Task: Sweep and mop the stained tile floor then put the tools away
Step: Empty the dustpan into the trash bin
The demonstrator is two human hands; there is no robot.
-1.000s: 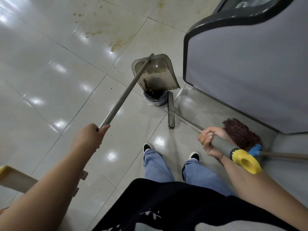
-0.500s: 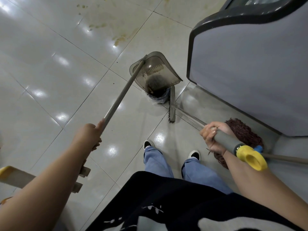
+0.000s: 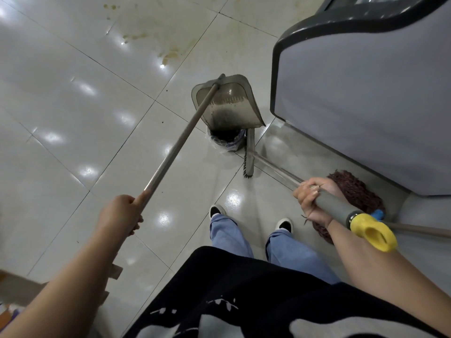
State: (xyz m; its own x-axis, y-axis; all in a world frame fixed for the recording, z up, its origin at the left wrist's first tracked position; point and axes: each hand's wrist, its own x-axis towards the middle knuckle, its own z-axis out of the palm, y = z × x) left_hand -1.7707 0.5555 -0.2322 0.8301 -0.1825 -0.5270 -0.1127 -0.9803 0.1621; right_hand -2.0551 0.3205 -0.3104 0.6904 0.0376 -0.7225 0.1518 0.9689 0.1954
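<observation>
1. Glossy pale tile floor (image 3: 73, 113) fills my view, with brown stains (image 3: 168, 56) on the far tiles, well beyond the tools.
2. My left hand (image 3: 119, 215) has its grip curled round the low end of the dustpan's metal handle (image 3: 175, 152).
3. My right hand (image 3: 311, 201) grips the grey sleeve of the broom handle (image 3: 334, 207), just above its yellow end loop (image 3: 373, 234).
4. Outward from the left grip, the handle runs up to the dustpan (image 3: 231, 103), which is tipped steeply with its mouth down over a small lined bin (image 3: 227, 141); I judge the sweepings are being emptied.
5. Outward from the right grip, the shaft leads to the broom head (image 3: 249, 154), standing on the floor just beside the bin.
6. A dark red mop head (image 3: 353, 191) lies behind my right hand, against the base of a grey cabinet (image 3: 353, 106).
7. As I judge it, sweeping is about finished. Mopping is not: the stains are plainly there, and no tool is put away.
</observation>
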